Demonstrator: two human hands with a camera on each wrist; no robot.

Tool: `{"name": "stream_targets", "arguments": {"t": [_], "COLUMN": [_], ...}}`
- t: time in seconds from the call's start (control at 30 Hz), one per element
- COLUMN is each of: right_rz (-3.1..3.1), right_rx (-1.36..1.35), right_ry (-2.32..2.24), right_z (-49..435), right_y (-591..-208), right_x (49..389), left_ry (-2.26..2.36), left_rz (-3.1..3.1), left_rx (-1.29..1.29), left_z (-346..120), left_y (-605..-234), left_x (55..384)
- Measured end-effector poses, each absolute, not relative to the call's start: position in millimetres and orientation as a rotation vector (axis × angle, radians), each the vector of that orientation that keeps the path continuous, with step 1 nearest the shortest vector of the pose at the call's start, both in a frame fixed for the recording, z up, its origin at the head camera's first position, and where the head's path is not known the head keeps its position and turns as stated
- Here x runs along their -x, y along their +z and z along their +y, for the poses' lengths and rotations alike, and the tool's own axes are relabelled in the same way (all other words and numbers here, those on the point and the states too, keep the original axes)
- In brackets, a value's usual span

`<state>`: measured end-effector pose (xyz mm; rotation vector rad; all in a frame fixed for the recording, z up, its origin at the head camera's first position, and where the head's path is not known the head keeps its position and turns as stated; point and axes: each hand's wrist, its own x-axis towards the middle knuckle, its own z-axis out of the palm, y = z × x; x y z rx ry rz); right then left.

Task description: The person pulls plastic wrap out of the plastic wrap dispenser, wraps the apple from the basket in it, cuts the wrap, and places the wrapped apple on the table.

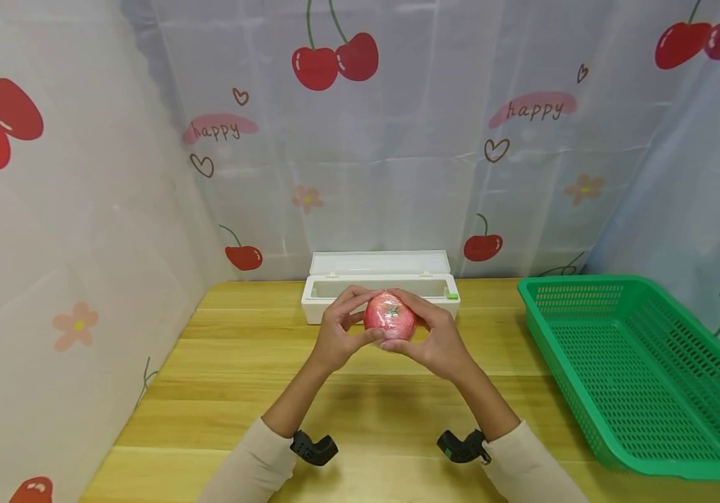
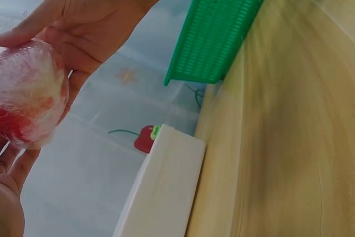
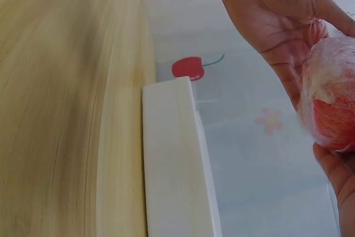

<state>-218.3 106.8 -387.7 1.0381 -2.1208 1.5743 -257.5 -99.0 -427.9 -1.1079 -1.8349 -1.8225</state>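
Both hands hold a red apple point(image 1: 390, 316) wrapped in clear cling film, raised above the table in the head view. The left hand point(image 1: 338, 334) grips it from the left, the right hand point(image 1: 437, 341) from the right, with thumbs at the near side and fingers curled round the far side. In the left wrist view the film on the apple point(image 2: 30, 95) looks crinkled and bunched underneath; the right wrist view shows the same wrapped apple point(image 3: 333, 95). Behind the hands stands a white cling film box point(image 1: 380, 264) with its lid raised and a small green piece at its right end.
A green plastic basket point(image 1: 605, 426) stands on the right of the wooden table point(image 1: 240, 391). Cherry-printed curtains point(image 1: 398, 175) enclose the back and both sides. A black camera point(image 1: 314, 448) is strapped to the left wrist and another camera point(image 1: 463, 447) to the right.
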Motion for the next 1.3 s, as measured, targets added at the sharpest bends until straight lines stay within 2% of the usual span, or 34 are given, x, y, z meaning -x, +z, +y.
{"name": "stream_targets", "arguments": {"t": [0.37, 0.7, 1.0, 1.3], "right_rz": [-2.107, -2.076, -2.080, -2.083], "right_rx": [-1.025, -1.031, -1.055, -1.028], "right_ry": [1.633, 1.613, 1.518, 1.515], "right_z": [109, 108, 113, 112], "right_y": [-385, -388, -420, -421], "right_x": [219, 221, 242, 244], "left_ry": [-1.900, -1.761, -1.664, -1.733], "left_rz": [-1.804, -1.963, -2.008, -1.968], "left_rx": [1.074, 1.100, 1.094, 1.044], "left_z": [-98, -98, -97, -97], "left_y": [-429, -415, -394, -419], "left_x": [259, 250, 232, 251]}}
